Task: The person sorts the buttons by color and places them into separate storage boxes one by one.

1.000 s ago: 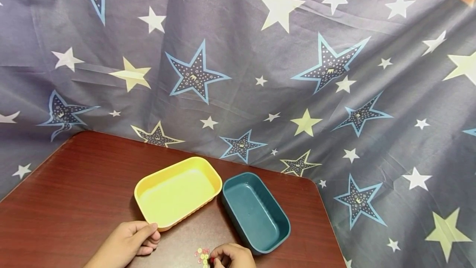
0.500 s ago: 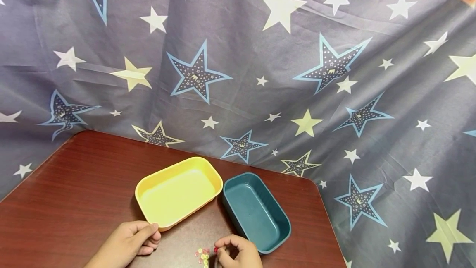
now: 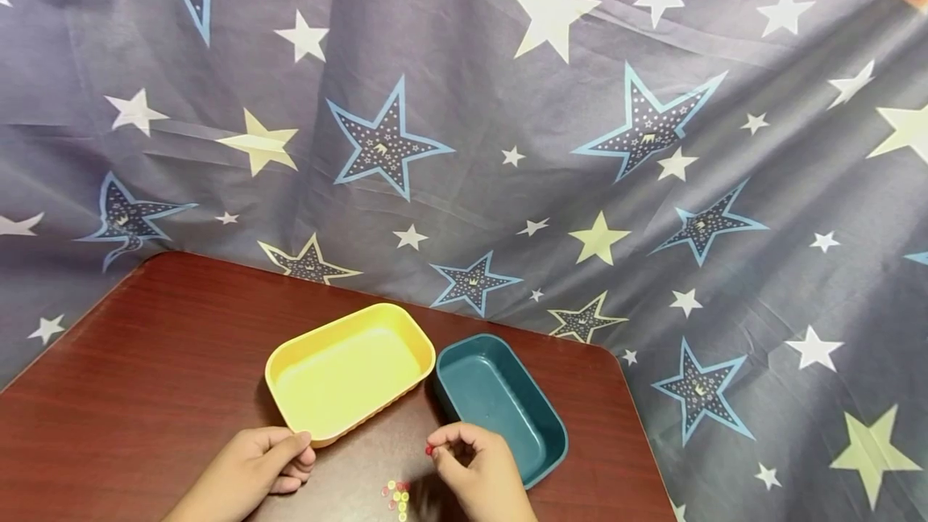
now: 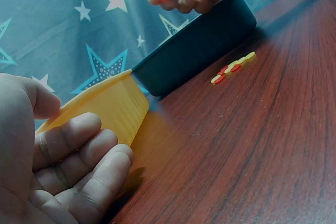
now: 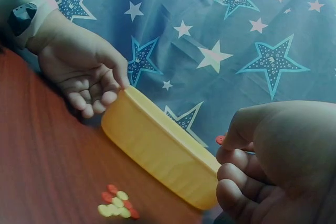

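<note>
My left hand (image 3: 250, 466) pinches the near left corner of the yellow plastic bin (image 3: 351, 381) at its rim. In the left wrist view its thumb lies on the rim and the other fingers curl beside the bin's outer wall. My right hand (image 3: 486, 466) pinches a small red button (image 5: 220, 139) between thumb and index finger. That hand is raised in front of the dark teal bin (image 3: 489, 393) and covers part of its near left side. Several red and yellow buttons (image 5: 121, 195) lie in a loose cluster on the table, near the bottom of the head view.
Both bins stand close together on the reddish-brown wooden table (image 3: 145, 361), the teal one to the right. Behind and to the right hangs a grey curtain (image 3: 464, 208) printed with stars. The table's right edge runs just beyond the teal bin.
My right hand has lifted away from the button cluster, forward and slightly right, with the red button between its fingers. My left hand stays on the yellow bin's corner.
</note>
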### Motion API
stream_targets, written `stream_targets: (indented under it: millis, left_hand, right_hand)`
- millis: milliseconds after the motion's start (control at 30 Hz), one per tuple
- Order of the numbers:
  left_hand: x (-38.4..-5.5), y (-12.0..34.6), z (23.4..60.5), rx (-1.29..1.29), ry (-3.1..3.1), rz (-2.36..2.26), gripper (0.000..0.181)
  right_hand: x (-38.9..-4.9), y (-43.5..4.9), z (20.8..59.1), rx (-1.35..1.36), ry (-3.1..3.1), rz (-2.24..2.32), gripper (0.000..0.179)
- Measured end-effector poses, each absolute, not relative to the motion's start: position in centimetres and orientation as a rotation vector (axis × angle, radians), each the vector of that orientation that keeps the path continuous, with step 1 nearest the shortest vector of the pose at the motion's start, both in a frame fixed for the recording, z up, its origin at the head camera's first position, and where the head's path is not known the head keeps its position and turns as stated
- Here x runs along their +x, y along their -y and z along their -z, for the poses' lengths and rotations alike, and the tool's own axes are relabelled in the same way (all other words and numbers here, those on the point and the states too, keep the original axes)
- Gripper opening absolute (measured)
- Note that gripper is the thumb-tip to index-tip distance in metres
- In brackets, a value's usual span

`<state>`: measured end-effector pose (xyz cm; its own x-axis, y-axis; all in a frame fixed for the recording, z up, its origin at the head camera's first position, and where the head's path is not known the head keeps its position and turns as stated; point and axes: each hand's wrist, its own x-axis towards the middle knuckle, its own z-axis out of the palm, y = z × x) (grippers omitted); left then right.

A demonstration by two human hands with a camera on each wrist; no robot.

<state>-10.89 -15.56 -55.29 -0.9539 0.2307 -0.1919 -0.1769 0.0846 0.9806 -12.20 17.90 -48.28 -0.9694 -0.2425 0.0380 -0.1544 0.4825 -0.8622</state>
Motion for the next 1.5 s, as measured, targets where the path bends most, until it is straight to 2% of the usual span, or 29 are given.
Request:
stream_targets:
  millis: [267, 900, 1500]
  left_hand:
    - [-10.9, 15.6, 55.2, 0.072, -2.087, -1.937, 0.046]
    - [-10.8, 15.5, 55.2, 0.072, -2.068, -1.959, 0.045]
    - [-10.8, 15.8, 55.4, 0.081, -2.054, -1.947, 0.045]
  right_hand:
    - [-14.1, -17.9, 47.2, -0.475, -2.659, 1.501, 0.011]
    - [-20.1, -16.1, 44.2, -0.572, -2.714, 1.371, 0.011]
    - [-25.4, -13.5, 44.9, -0.514, -2.658, 1.323, 0.009]
